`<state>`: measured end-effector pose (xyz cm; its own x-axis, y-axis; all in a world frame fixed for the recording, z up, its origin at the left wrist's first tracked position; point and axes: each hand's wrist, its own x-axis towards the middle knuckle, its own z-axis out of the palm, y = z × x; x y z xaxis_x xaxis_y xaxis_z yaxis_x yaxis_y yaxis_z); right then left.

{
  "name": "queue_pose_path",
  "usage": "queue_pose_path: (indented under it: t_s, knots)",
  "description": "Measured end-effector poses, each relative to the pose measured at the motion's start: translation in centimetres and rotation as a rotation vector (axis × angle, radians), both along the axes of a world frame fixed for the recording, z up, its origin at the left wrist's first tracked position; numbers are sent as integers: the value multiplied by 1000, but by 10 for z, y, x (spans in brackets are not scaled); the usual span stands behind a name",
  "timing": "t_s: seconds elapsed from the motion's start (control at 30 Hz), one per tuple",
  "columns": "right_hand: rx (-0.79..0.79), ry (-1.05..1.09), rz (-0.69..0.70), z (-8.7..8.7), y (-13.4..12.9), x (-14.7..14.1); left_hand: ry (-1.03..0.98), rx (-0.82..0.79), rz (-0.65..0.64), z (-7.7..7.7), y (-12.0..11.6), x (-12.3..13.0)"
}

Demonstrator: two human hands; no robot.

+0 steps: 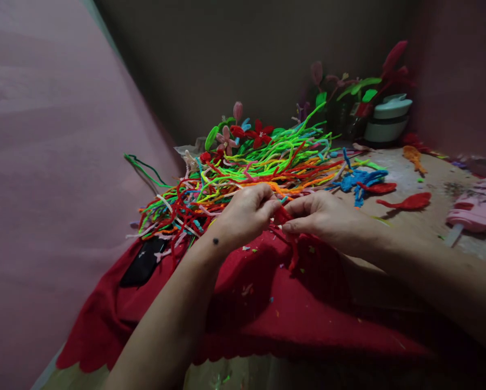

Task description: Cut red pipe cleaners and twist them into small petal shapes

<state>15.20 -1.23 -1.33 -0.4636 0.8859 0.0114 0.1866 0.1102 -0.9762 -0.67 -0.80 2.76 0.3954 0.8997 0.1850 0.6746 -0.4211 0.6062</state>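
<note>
Red fuzzy stems (pixel 282 215) sit between your two hands above the red cloth (pixel 247 303), with one length hanging below your fingers. Your left hand (pixel 249 212) pinches them from one side, thumb and forefinger pressed together in a close grip; your right hand (pixel 314 216) pinches them from the other, thumb under the bent forefinger. Just beyond your hands, you have a loose heap of coloured stems (pixel 267 168) in green, orange, red and white spread across the tabletop (pixel 397 162), with fuzzy flowers (pixel 260 134) at its far edge. On your right lie a blue fuzzy piece (pixel 360 181) and red leaf-shaped pieces (pixel 409 201). A pink tool (pixel 480 208) is farther right, and a pale lidded jar (pixel 388 119) stands behind. Near your left forearm, a black phone (pixel 144 262) rests on the cloth, which carries small coloured scraps (pixel 247 291).
</note>
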Motion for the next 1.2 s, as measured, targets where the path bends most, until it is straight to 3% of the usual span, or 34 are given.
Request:
queue_pose_path:
  t_s: [0.2,0.37,0.6,0.73,0.97,1.2]
  knots:
    - [-92,155,-1,-5,3,0,-194,-219,-64,-2,3,0]
    - [-152,471,-169,-9,9,0,-442,-414,-56,-10,8,-1]
    - [-243,618,-237,-10,12,-2,-497,-591,-106,-15,8,3]
    - [-250,623,-220,-11,14,-3,-514,-602,-118,-15,9,4]
    - [-70,478,-160,-9,16,5,-533,-624,-121,-15,11,-2]
    - [37,352,-242,-5,17,9,-506,-669,-152,-11,9,-3]
